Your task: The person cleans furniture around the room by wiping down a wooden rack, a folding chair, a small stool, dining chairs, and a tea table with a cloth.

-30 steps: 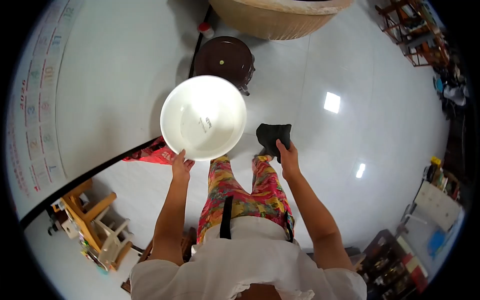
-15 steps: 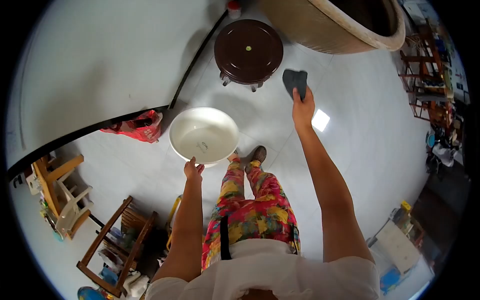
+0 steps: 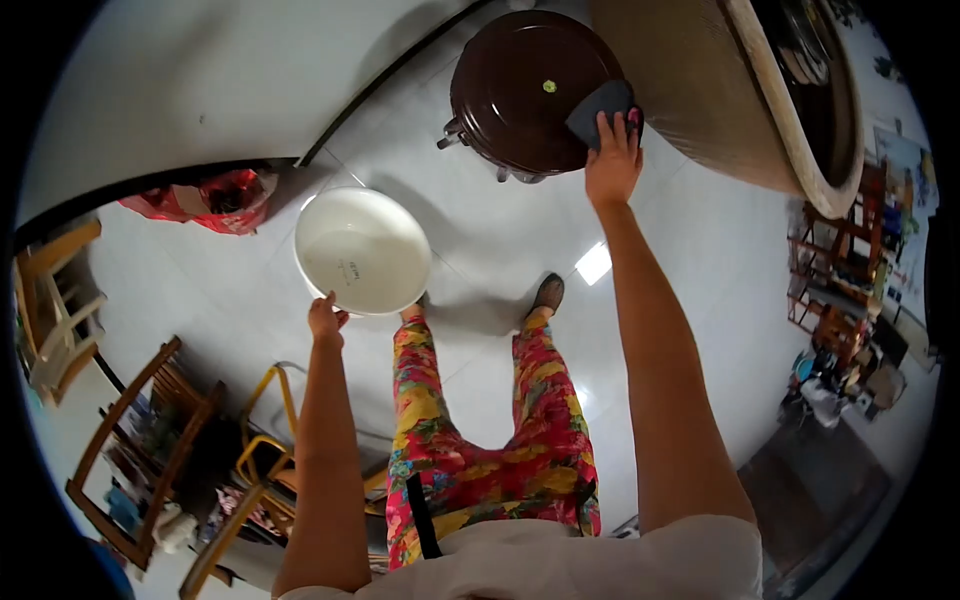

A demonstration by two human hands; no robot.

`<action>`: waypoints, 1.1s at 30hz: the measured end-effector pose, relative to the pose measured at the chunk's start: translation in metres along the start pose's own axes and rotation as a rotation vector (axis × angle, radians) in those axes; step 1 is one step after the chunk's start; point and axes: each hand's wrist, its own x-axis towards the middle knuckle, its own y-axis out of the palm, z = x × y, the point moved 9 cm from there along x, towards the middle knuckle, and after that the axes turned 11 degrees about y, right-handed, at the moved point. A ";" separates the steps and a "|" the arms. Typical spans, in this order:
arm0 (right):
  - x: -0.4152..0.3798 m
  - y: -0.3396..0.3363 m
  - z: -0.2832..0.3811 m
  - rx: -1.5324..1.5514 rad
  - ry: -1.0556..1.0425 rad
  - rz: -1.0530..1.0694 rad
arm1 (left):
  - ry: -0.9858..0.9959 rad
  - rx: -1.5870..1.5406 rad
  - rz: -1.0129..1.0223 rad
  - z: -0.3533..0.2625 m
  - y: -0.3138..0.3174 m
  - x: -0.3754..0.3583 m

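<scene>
My left hand (image 3: 326, 320) is closed on the near rim of a white round basin (image 3: 363, 245), with small dark print on its inside bottom. The basin is held above the floor and tilted slightly. My right hand (image 3: 614, 165) has its fingers over a dark grey cloth (image 3: 590, 112), pressing it at the right edge of a glossy dark brown round top (image 3: 515, 85). A small pale green spot (image 3: 549, 87) marks the middle of that top, and short feet show below it.
A large tan vat (image 3: 700, 90) with a thick rim stands at the upper right. By the wall lies a red plastic bag (image 3: 225, 200). Wooden chairs (image 3: 125, 450) and a yellow-framed chair (image 3: 270, 420) are at the lower left. Shelving with clutter (image 3: 840, 260) is at the right.
My right hand has brought the grey cloth from above the floor onto the brown top's edge. The view has shifted, and my feet stand wider apart. My left hand still holds the basin.
</scene>
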 end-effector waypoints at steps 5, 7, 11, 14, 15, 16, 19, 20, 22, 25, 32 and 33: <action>0.075 0.009 0.015 0.060 -0.264 -0.066 | 0.117 -0.075 -0.051 0.028 0.034 -0.002; 0.080 0.002 0.035 0.053 -0.305 -0.015 | 0.149 -0.165 -0.054 0.048 0.047 -0.004; 0.041 0.005 0.025 0.137 -0.527 -0.040 | 0.089 -0.324 -0.205 0.089 0.074 -0.019; 0.009 0.004 0.011 0.139 -0.552 0.032 | -0.011 -0.379 -0.213 0.118 0.090 -0.027; 0.006 0.000 0.012 0.172 -0.579 0.013 | -0.039 -0.405 -0.226 0.127 0.092 -0.028; 0.011 -0.001 0.015 0.164 -0.581 0.010 | -0.067 -0.427 -0.237 0.136 0.094 -0.028; 0.032 0.008 0.026 0.137 -0.579 -0.034 | -0.053 -0.420 -0.231 0.165 0.084 -0.019; 0.043 0.014 0.029 0.151 -0.562 -0.058 | -0.057 -0.413 -0.241 0.177 0.079 -0.016; 0.063 0.020 0.039 0.181 -0.535 -0.112 | -0.062 -0.407 -0.262 0.198 0.065 -0.012; 0.078 0.027 0.056 0.205 -0.538 -0.238 | -0.116 -0.372 -0.291 0.227 0.044 -0.003; 0.080 0.021 0.055 0.282 -0.532 -0.343 | -0.230 -0.336 -0.220 0.275 0.025 0.021; 0.078 0.020 0.055 0.287 -0.539 -0.349 | -0.241 -0.370 -0.218 0.278 0.024 0.026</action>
